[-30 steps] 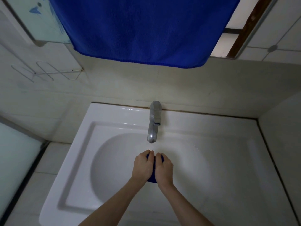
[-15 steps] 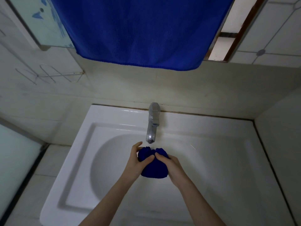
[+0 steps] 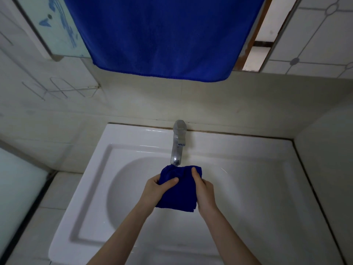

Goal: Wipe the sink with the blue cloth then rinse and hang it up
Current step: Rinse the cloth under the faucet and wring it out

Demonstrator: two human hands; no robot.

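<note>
L hand [image 3: 155,190] & R hand [image 3: 205,191] each grip one side of the cloth [image 3: 177,197], thumbs pinching its front. It's bunched just under the tap [image 3: 178,148], over the sink [image 3: 133,142] bowl. Cloth looks soft, limp, prob. wet. Best taken by top corners to spread it. Big towel [image 3: 162,35] hangs above.

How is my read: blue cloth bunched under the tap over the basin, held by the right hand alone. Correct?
Not quite. The head view shows both hands on it: the left hand and the right hand each grip the blue cloth, bunched under the tap over the basin.
</note>
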